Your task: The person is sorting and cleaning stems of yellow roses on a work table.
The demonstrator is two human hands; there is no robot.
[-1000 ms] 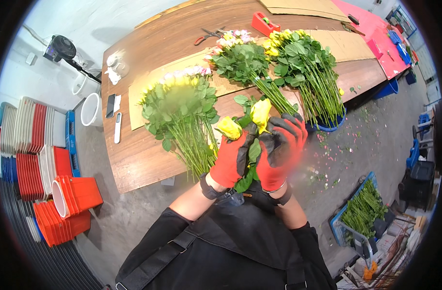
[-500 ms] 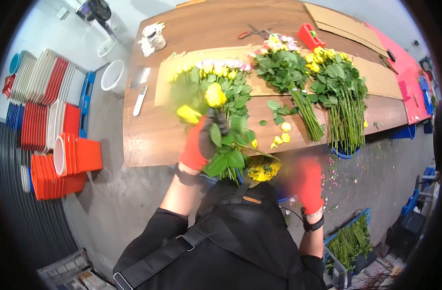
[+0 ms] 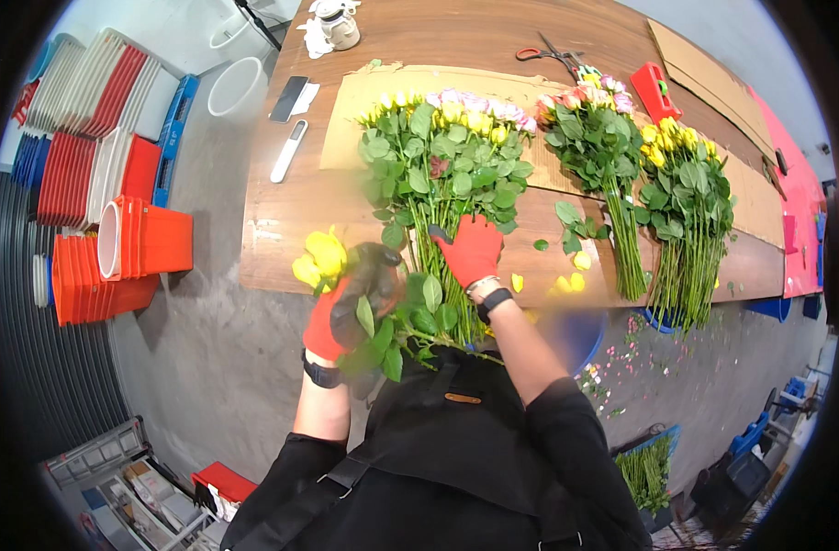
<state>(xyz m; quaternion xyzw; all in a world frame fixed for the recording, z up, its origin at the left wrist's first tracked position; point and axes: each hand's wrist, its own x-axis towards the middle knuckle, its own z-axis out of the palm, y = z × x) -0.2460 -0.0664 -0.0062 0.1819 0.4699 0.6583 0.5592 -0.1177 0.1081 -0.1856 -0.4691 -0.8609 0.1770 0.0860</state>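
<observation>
My left hand (image 3: 346,308), in a red glove with a dark palm, is closed around the stems of a few yellow roses (image 3: 322,259). Their leaves (image 3: 383,340) hang below the hand, in front of the table's near edge. In a matching glove, my right hand (image 3: 473,250) lies back-up over the stems of a large bunch of yellow and pink roses (image 3: 452,161), thumb spread from the fingers. This bunch rests on the table with its heads on a flat cardboard sheet (image 3: 346,138); its lower stems reach over the near edge.
Two more rose bunches, one mixed (image 3: 594,138) and one yellow (image 3: 686,193), lie to the right. Scissors (image 3: 553,57), a red dispenser (image 3: 656,92), a phone (image 3: 288,98) and a white handheld device (image 3: 289,151) are on the table (image 3: 282,220). Orange buckets (image 3: 144,239) stand at left.
My left hand has moved left and down with the yellow roses. My right hand has come from the right side onto the large bunch's stems. The view has shifted.
</observation>
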